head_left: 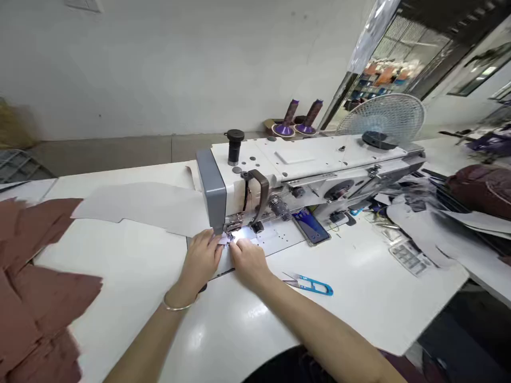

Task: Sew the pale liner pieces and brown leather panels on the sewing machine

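Nearest us, our left hand [199, 260], a bangle [178, 306] at its wrist, and our right hand [247, 260] press on a small pale fabric piece [224, 240] under the presser foot [233, 226] of the sewing machine [311, 165]; we cannot tell whether either grip pinches it. Blue thread snips [309, 284] lie on the white bench [371, 271], with a phone [310, 226] beyond, then two purple thread cones [299, 119].

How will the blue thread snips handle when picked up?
The blue thread snips look light and stiff. Lying flat on the white table, they probably won't roll, though the slim metal blades may be slippery to pinch.
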The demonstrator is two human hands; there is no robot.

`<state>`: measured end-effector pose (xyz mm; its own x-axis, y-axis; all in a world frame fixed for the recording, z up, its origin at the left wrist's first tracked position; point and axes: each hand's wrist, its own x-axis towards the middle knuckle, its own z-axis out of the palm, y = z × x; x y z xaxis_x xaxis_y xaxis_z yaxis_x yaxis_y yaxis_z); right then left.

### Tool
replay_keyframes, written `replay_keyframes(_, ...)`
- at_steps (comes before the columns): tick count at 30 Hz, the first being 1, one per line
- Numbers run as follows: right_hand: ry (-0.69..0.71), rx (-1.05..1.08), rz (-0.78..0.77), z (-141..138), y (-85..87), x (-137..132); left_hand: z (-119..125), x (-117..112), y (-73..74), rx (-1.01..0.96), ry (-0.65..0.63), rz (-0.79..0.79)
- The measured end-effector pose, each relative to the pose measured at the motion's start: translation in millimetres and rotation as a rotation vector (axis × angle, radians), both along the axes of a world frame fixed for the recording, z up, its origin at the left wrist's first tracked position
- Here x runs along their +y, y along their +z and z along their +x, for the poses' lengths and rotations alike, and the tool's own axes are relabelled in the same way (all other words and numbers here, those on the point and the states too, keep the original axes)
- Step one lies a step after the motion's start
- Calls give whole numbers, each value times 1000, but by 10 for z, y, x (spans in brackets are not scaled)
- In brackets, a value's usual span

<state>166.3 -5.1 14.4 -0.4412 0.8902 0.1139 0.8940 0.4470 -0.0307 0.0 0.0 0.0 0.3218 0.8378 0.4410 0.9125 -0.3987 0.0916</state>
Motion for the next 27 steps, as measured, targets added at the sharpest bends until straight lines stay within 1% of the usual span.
replay_keyframes(4, -6, 46, 27, 7, -47, -3, 9, -16, 115, 99, -29, -22)
replay_keyframes(7, -25, 73, 46, 15, -53, 14, 59, -55, 142, 182, -56, 11)
replay_keyframes(10, -30, 105, 23, 26, -38, 41, 108, -102, 151, 229, -75, 34)
replay_keyframes(17, 7, 254, -6, 53, -7, 41, 139, -177, 264, 283, -71, -13)
replay_keyframes(21, 26, 277, 6, 59, -22, 25, 189, -197, 269, 337, -42, 4)
replay_keyframes(27, 28, 284, 3, 59, -54, 43, 214, -209, 278, 349, -22, 16)
